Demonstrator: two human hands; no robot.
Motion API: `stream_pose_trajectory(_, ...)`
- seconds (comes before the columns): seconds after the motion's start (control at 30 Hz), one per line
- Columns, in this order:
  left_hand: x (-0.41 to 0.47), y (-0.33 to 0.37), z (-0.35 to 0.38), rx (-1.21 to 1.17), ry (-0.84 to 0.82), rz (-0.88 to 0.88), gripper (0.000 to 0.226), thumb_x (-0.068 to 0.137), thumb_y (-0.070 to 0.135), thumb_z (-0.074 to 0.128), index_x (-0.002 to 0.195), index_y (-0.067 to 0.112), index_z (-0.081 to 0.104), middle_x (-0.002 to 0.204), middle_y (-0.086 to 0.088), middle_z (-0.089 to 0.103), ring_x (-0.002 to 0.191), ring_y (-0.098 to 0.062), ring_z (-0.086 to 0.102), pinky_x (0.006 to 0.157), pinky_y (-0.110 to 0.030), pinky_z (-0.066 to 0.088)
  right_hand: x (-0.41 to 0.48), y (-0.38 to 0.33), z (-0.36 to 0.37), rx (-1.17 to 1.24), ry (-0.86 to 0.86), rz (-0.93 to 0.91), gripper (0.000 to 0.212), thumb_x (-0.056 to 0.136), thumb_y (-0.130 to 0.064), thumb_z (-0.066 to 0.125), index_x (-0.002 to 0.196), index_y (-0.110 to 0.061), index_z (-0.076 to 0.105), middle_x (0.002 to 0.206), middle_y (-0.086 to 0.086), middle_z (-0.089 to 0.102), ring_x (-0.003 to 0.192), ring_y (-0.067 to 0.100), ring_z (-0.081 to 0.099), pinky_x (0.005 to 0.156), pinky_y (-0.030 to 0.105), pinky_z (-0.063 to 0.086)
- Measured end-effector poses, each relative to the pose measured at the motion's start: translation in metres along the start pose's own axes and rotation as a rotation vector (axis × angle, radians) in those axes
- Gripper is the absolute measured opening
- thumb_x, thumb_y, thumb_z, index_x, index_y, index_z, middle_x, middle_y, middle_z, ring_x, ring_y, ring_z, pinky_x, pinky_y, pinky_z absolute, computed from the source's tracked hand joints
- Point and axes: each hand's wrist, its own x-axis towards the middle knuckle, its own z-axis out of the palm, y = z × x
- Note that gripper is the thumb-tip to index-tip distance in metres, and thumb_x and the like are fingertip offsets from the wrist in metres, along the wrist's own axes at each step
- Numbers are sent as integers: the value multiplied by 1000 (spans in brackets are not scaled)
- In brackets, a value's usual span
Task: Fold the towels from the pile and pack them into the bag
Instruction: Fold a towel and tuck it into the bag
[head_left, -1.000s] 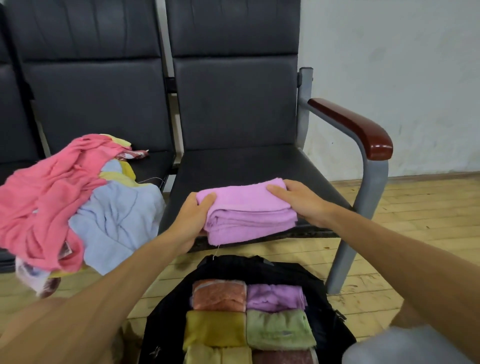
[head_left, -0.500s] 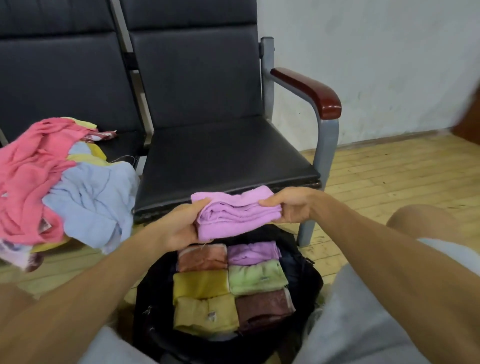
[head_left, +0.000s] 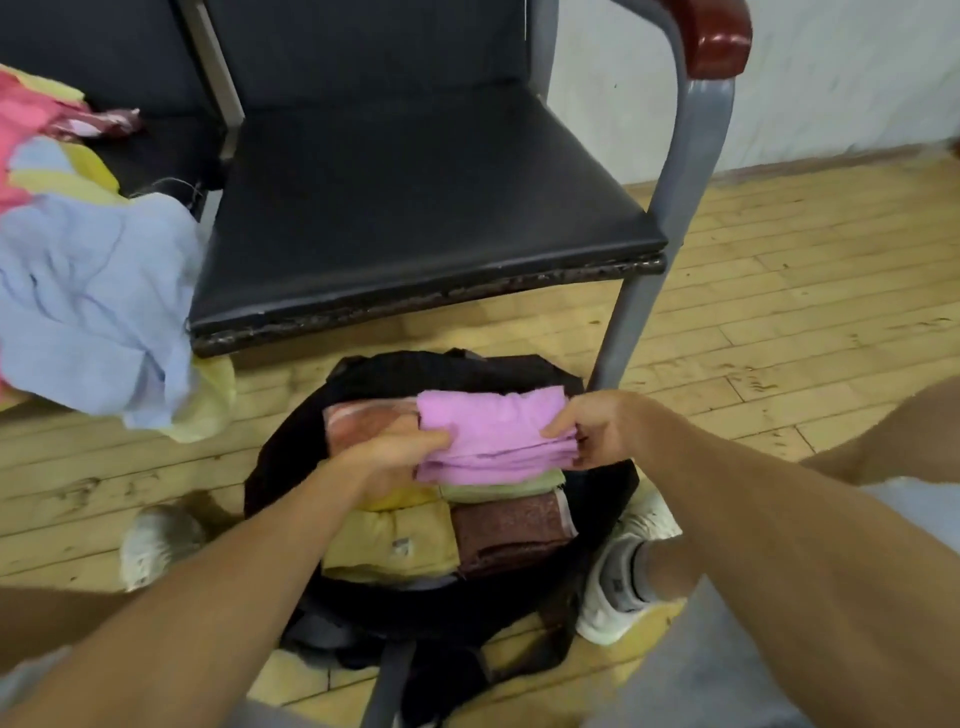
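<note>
Down off the chair edge since half a second ago, the folded pink towel (head_left: 493, 431) now sits low over the far right part of the open bag (head_left: 280, 467), where I saw a purple folded towel before; that one is now covered. My view has tipped down with it.

Both hands have the towel. My left hand (head_left: 387, 462) grips its left edge, thumb on top and fingers curled underneath. My right hand (head_left: 597, 426) pinches its right edge, thumb on top, the other fingers tucked below. Each grip is clamped on the cloth, one at either end, with the towel flat between them. I cannot tell whether its underside already touches the towels below.

The black bag lies open on the wooden floor (head_left: 805, 312), just in front of the black chair seat (head_left: 415, 208). Inside it are folded towels packed side by side: an orange towel (head_left: 363, 415) at the far left, partly behind my left hand; a green towel (head_left: 504, 491) peeking out just beneath the pink one; a brown towel (head_left: 511, 530) at the near right; and a yellow towel (head_left: 389, 540) at the near left.

At the left, the unfolded pile hangs over the neighbouring seat, a light blue towel (head_left: 88, 296) in front. My white shoes (head_left: 618, 582) stand either side of the bag.
</note>
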Motion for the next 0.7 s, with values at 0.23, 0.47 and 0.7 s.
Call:
stream_pose_trajectory(0.23,30,-67,32,243,-30,-194,39,93,12,59,129,2,47,90,-5,52,73,-16,51,62,-26,45,73,53,-3,-211,116,162,8,91,4,61,90,-2,56,102,19,61,95,28,60,95,44,50)
stream_pose_trajectory(0.47,44,-110,42,298,-46,-57,41,88,-2,65,126,3,54,111,-7,61,93,-12,57,65,-7,45,103,94,-2,-382,292,34,47,75,-3,78,119,-1,61,116,20,64,106,35,65,92,46,55)
stream_pose_trajectory(0.7,53,-122,45,342,24,31,27,83,5,73,89,27,59,93,7,64,90,-12,61,73,-11,46,111,95,9,-1034,379,-59,70,86,-48,68,134,-1,48,129,11,58,122,29,56,98,30,43)
